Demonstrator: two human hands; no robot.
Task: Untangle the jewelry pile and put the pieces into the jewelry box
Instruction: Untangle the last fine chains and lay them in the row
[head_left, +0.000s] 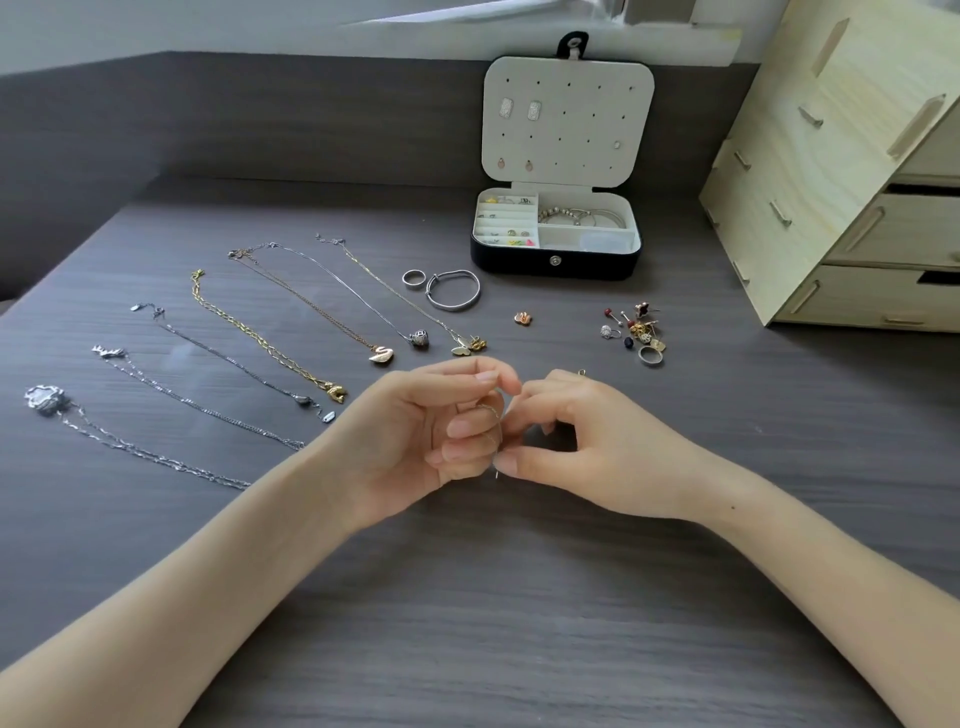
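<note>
In front of the jewelry box (555, 260), the left hand (431, 431) and right hand (587, 441) are pinching a fine chain (497, 441), fingers (467, 376) curled tight.

One head-worn wide-angle camera looks forward and down, close over the desk (519, 623), wall (260, 114) across the upper frame.
</note>
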